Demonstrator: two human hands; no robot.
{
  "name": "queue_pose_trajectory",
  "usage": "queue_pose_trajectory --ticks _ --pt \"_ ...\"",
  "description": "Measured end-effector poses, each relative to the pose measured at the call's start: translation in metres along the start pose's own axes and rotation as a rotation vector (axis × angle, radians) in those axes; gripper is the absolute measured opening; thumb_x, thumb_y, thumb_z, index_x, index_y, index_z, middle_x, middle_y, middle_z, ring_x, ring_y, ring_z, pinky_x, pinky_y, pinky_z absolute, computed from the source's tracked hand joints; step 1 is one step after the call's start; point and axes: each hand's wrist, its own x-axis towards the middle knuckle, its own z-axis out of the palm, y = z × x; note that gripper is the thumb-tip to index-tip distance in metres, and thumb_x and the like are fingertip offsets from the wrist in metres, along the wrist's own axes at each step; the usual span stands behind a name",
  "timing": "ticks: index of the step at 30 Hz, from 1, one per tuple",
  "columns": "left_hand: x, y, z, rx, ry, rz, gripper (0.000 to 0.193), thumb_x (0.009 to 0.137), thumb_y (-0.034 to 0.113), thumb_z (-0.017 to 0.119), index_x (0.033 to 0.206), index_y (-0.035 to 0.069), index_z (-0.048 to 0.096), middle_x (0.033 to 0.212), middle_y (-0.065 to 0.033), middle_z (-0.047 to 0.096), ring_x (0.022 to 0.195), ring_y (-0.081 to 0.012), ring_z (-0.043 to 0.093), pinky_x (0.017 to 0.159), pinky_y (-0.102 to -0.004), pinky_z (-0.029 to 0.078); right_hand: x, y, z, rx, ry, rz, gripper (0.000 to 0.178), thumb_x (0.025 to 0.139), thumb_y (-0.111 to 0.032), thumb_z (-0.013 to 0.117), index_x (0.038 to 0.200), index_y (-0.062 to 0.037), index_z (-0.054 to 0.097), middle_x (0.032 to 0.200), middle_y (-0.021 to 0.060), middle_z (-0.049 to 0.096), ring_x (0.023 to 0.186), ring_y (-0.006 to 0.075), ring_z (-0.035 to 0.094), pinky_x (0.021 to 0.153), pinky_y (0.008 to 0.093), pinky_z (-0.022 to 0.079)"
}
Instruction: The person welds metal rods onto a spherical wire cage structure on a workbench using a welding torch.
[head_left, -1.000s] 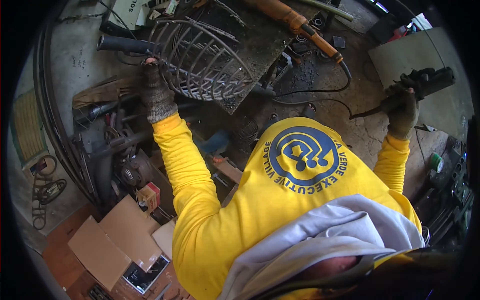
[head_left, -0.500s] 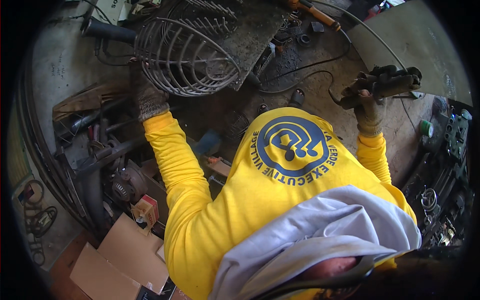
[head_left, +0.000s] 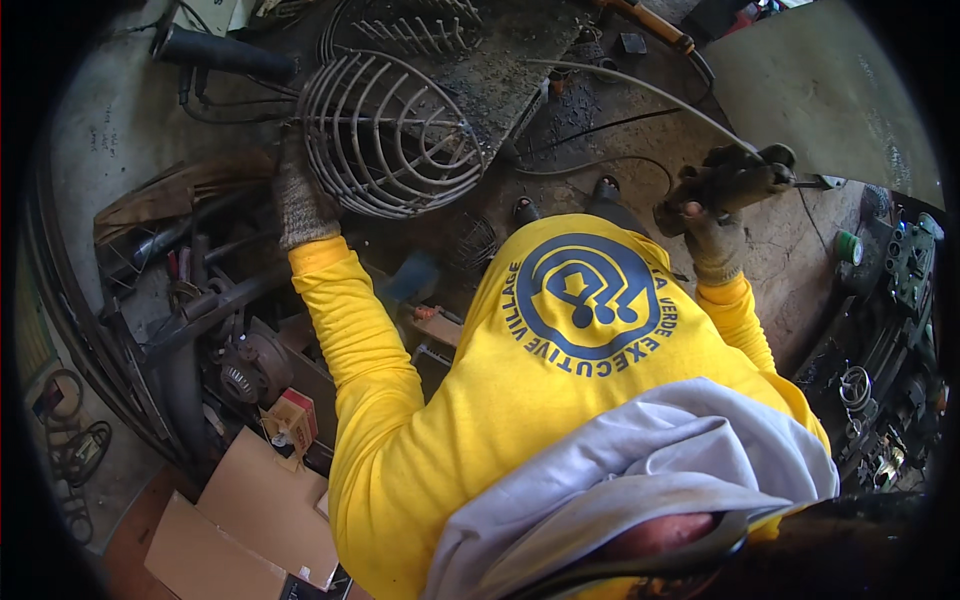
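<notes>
On the left, my gloved left hand (head_left: 303, 195) is closed around the near-left side of a basket-shaped frame of bent metal rods (head_left: 350, 190). The frame is tilted beside a dark metal worktable, its curved ribs running to a narrow ring at the right. Out to the right, my gloved right hand (head_left: 712, 238) grips a dark, bulky clamp-like holder (head_left: 730, 180). A long thin rod (head_left: 650, 88) runs from the holder up and left, its far end over the worktable's edge, apart from the frame. My left fingers are partly hidden by the ribs.
The dark worktable (head_left: 500, 75) carries grit and a comb-like rack of rods (head_left: 415, 38). An orange-handled tool (head_left: 655, 28) and cables lie beyond. Metal bars and cardboard (head_left: 265, 495) crowd the left; a green machine part (head_left: 908, 265) stands right.
The rod frame has come slightly nearer and to the right with my left hand. My right hand has moved left, and the rod's tip has swung left and down toward the worktable.
</notes>
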Motion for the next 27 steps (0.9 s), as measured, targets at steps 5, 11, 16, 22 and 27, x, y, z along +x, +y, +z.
queue_pose_trajectory --ticks 5,11,16,22,27 --pt "0.023 -0.044 0.005 0.296 0.177 -0.156 0.062 0.097 0.051 0.051 0.128 -0.003 0.057 0.128 -0.0122 0.063 0.114 -0.0253 0.06 0.099 -0.0353 0.045 0.01 0.012 -0.014 -0.297 0.007 0.097 0.048 0.079 -0.008 0.076 0.121 -0.0015 0.054 0.1 0.0095 0.068 0.085 0.0178 0.067 0.078 0.0303 0.055" --pt "-0.01 -0.065 0.068 0.652 0.379 -0.194 0.067 0.093 0.054 0.054 0.127 -0.004 0.057 0.124 -0.0156 0.064 0.11 -0.0234 0.06 0.091 -0.0343 0.048 0.047 0.01 -0.038 -0.268 -0.115 0.255 0.044 0.077 -0.011 0.077 0.116 -0.0001 0.059 0.095 0.0079 0.068 0.083 0.0164 0.066 0.08 0.0295 0.053" --pt "-0.015 -0.057 0.073 0.427 0.405 -0.088 0.067 0.092 0.052 0.058 0.133 0.0 0.053 0.13 -0.0166 0.06 0.112 -0.0273 0.059 0.093 -0.0375 0.047 0.066 0.027 -0.044 -0.48 -0.203 0.192 0.043 0.077 -0.013 0.077 0.115 -0.0003 0.06 0.094 0.008 0.069 0.085 0.0169 0.066 0.082 0.0303 0.052" --pt "-0.024 -0.049 0.065 0.426 0.308 -0.07 0.057 0.094 0.039 0.059 0.136 0.002 0.05 0.132 -0.0157 0.057 0.116 -0.0271 0.056 0.1 -0.036 0.042 0.08 0.044 -0.049 -0.485 -0.252 0.266 0.045 0.076 -0.016 0.078 0.115 -0.0007 0.062 0.099 0.0095 0.069 0.089 0.018 0.066 0.085 0.0319 0.051" --pt "-0.032 -0.051 0.061 0.494 0.274 0.036 0.051 0.097 0.032 0.055 0.137 0.002 0.048 0.135 -0.0155 0.055 0.118 -0.0256 0.054 0.103 -0.0353 0.04 0.085 0.045 -0.038 -0.528 -0.286 0.291 0.048 0.075 -0.017 0.078 0.118 0.0001 0.062 0.103 0.0108 0.069 0.093 0.0191 0.066 0.087 0.0326 0.051"
